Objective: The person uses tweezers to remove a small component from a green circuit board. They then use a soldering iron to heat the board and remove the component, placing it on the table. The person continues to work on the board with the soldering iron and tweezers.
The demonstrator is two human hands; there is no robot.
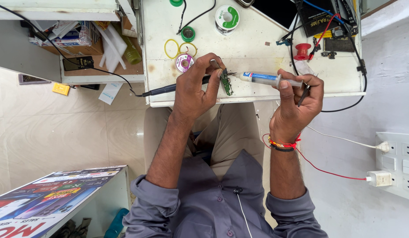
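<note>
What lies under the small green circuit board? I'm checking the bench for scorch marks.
Under the green circuit board shows the white table, near its front edge. The left hand covers the board's upper end, hiding the surface there.

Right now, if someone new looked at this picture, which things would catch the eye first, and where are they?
First the two hands at the near edge of the white table: the left hand pinches a small green circuit board together with a black soldering iron, while the right hand points a syringe at the board. Behind them, a red spool at the right and a solder reel at the far edge stand out.
</note>
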